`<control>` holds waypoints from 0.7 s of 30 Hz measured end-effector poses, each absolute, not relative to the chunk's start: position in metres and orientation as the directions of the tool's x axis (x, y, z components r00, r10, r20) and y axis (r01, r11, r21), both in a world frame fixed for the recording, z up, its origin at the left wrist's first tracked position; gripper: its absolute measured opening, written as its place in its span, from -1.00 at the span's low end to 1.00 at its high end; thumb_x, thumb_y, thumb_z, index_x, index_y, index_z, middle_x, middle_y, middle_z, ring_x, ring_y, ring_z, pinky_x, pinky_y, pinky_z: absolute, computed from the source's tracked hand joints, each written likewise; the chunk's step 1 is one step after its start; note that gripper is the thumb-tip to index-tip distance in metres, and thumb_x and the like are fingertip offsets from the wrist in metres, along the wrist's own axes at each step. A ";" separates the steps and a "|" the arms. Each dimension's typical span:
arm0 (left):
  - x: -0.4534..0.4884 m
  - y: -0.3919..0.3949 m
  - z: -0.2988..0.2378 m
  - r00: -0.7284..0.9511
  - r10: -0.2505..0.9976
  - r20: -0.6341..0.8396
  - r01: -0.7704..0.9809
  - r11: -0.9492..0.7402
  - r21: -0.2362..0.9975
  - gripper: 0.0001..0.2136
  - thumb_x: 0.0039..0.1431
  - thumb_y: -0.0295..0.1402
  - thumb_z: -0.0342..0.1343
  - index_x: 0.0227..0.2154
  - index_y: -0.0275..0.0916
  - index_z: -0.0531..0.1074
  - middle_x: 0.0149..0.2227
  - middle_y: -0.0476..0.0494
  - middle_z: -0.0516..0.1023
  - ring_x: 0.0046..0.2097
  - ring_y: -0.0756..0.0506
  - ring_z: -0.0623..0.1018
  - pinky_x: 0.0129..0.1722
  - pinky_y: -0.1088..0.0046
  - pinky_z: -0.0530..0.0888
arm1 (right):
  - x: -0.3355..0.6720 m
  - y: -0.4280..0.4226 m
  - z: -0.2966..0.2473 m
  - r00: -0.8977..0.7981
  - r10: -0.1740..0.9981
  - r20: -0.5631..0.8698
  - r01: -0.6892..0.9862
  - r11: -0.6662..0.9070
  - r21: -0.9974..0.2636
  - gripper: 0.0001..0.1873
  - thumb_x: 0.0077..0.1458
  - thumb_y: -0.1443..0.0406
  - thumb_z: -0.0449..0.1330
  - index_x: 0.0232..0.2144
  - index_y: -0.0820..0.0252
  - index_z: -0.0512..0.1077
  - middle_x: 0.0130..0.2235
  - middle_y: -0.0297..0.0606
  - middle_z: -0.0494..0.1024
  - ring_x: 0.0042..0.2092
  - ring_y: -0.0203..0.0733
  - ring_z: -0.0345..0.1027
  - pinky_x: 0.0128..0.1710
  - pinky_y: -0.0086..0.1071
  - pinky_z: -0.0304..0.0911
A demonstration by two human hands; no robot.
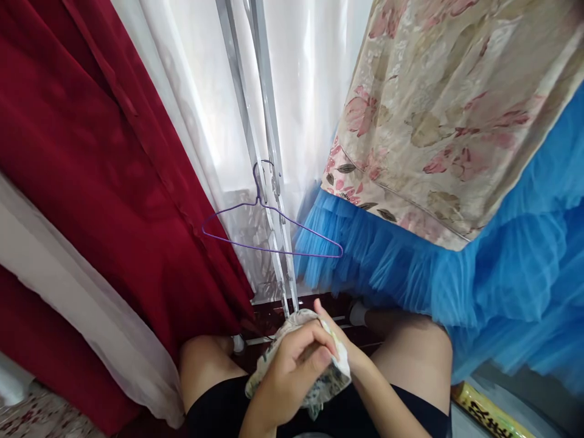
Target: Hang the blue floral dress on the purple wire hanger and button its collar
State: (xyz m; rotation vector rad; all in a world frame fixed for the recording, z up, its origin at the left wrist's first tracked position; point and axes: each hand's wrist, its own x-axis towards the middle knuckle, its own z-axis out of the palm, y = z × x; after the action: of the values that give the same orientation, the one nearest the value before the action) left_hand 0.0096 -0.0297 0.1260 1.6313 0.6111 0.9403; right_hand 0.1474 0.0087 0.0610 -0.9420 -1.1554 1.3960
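Note:
A crumpled whitish cloth with a dark and greenish print (274, 359) is bunched above my lap, between my hands. My left hand (294, 368) is closed on it, fingers curled and thumb bent in toward its edge. On the cloth's right side, my right hand (344, 347) presses against it with one digit sticking up; the other fingers are mostly hidden by the cloth and my left hand. Beyond my hands, a thin purple wire hanger (274, 249) hangs without a garment by its hook from a pale metal stand (262, 103).
Red fabric (114, 201) and a pale drape (68, 286) hang at left. To the right hang a floral beige cloth (424, 121) and blue ruffled tulle (392, 261). White curtains (305, 73) stand behind. A yellow package with dark lettering (488, 413) lies at lower right.

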 end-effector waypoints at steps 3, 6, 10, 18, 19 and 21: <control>0.009 -0.038 0.127 0.599 0.757 0.260 0.125 -0.409 0.904 -0.82 0.37 -0.24 0.09 -0.27 -0.10 0.57 -0.27 -0.13 0.60 -0.18 -0.17 0.55 -0.09 0.31 0.42 | 0.153 -0.004 0.067 -0.374 0.918 -0.133 -0.386 -0.284 -0.878 -0.29 0.14 -0.32 0.01 -0.63 0.13 0.34 -0.62 -0.30 0.36 -0.43 -0.12 0.39 -0.37 -0.29 0.33; -0.003 -0.039 0.122 0.585 0.752 0.302 0.172 -0.480 0.861 -0.84 0.37 -0.33 0.10 -0.23 -0.06 0.60 -0.31 -0.07 0.63 -0.21 -0.14 0.58 -0.10 0.35 0.44 | 0.147 -0.012 0.080 -0.531 0.818 -0.222 -0.422 -0.483 -0.767 -0.48 0.00 -0.13 0.29 -0.61 0.15 0.36 -0.62 -0.36 0.35 -0.46 -0.20 0.35 -0.38 -0.37 0.29; -0.031 -0.026 0.102 0.204 0.851 0.484 0.129 -0.513 0.849 -0.85 0.35 -0.31 0.11 -0.10 -0.06 0.54 -0.24 -0.09 0.60 -0.17 -0.13 0.56 -0.11 0.40 0.45 | 0.138 -0.009 0.103 -0.527 0.818 -0.232 -0.375 -0.469 -0.800 -0.85 -0.17 0.27 0.32 -0.50 0.18 0.44 -0.53 -0.40 0.45 -0.44 -0.29 0.31 -0.35 -0.45 0.25; -0.058 -0.017 0.025 0.492 0.871 0.001 0.261 -0.149 0.954 -0.33 0.22 0.28 -0.06 -0.12 -0.26 0.58 -0.10 -0.31 0.58 0.00 -0.30 0.52 0.08 0.17 0.44 | 0.170 0.000 0.159 -0.856 0.482 -0.185 0.314 0.202 -0.928 -0.88 0.02 0.39 0.18 -0.54 0.24 0.36 -0.55 -0.50 0.17 -0.49 -0.41 0.04 -0.49 -0.49 0.02; -0.059 -0.018 0.020 0.508 0.861 0.008 0.292 -0.181 0.939 -0.36 0.20 0.27 -0.01 -0.19 -0.26 0.59 -0.11 -0.30 0.58 0.00 -0.30 0.51 0.09 0.19 0.43 | 0.178 0.001 0.168 -0.867 0.468 -0.168 0.334 0.299 -0.894 -0.87 0.03 0.42 0.15 -0.54 0.23 0.34 -0.53 -0.49 0.17 -0.48 -0.41 0.05 -0.47 -0.49 0.03; -0.061 -0.018 0.018 0.515 0.855 0.061 0.359 -0.279 0.891 -0.50 0.22 0.15 0.10 -0.34 -0.26 0.58 -0.18 -0.25 0.58 -0.04 -0.26 0.50 0.06 0.25 0.41 | 0.197 0.003 0.188 -0.858 0.491 -0.149 0.395 0.445 -0.804 -0.86 0.01 0.48 0.13 -0.54 0.23 0.32 -0.51 -0.48 0.19 -0.45 -0.40 0.07 -0.45 -0.48 0.03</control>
State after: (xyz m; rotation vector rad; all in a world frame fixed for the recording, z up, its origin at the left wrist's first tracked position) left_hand -0.0613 -0.0177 0.0179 1.8577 1.0048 0.6952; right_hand 0.1974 0.0031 0.1876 -0.7937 -2.5795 1.3909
